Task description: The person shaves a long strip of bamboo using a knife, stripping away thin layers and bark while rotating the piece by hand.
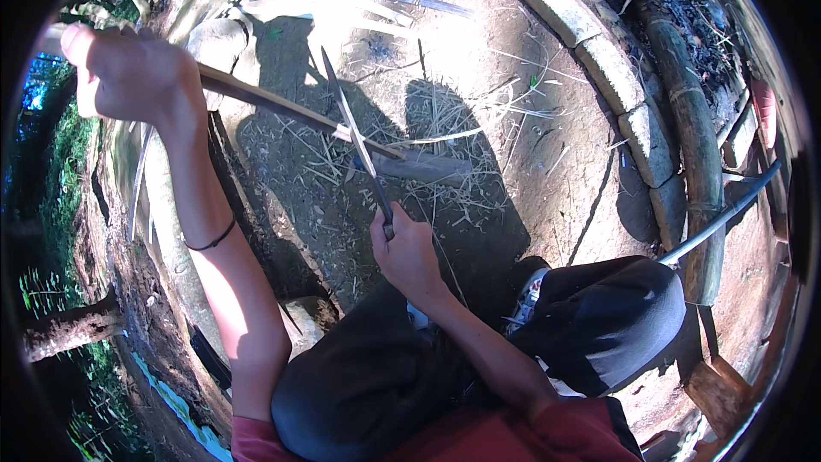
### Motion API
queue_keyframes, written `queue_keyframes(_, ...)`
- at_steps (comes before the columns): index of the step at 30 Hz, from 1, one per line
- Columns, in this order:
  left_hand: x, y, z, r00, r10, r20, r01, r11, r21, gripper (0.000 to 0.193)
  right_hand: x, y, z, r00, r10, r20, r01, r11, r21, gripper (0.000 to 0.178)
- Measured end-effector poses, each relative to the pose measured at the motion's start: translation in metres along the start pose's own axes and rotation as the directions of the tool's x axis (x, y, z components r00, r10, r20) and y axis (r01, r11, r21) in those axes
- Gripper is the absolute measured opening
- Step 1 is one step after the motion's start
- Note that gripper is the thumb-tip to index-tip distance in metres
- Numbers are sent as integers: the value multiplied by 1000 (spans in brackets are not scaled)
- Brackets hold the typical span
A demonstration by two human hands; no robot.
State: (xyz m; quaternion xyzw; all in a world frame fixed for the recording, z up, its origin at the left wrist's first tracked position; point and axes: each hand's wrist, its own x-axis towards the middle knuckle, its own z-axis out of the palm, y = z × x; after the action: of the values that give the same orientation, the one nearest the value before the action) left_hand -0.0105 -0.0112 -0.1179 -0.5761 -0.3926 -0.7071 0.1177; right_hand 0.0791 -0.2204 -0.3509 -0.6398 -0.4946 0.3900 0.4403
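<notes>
Head view: I see left hand (128, 73) clamped on stick (282, 107); right hand (409, 250) fingers closed around knife (359, 145), blade touching stick.

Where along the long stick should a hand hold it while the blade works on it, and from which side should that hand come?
Grip the stick at its raised upper end, where the left hand wraps it now, coming from the person's left. The long knife in the right hand crosses the stick near its lower end, so a high grip stays far from the edge.
</notes>
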Motion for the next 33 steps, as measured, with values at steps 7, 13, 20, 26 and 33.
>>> queue_keyframes(7, 1, 18, 10, 977, -215, 12, 203, 903, -377, 43, 2, 63, 14, 991, 137, 9, -134, 982, -134, 20)
queue_keyframes(13, 5, -8, 8, 999, -41, 16, 43, 976, -211, 44, 2, 0, -1, 996, 92, 11, -91, 994, -60, 20)
queue_keyframes(20, 8, -4, 2, 994, -108, -12, 103, 969, -223, 45, 0, 60, 17, 991, 133, 8, -132, 987, -89, 20)
queue_keyframes(26, 14, -18, -2, 988, 153, -1, -153, 988, -20, 27, -12, 32, 20, 992, 124, 24, -120, 986, -119, 18)
queue_keyframes(33, 9, 5, 8, 979, -178, -104, 162, 976, -145, 45, -12, 70, 15, 982, 183, 51, -169, 966, -194, 21)
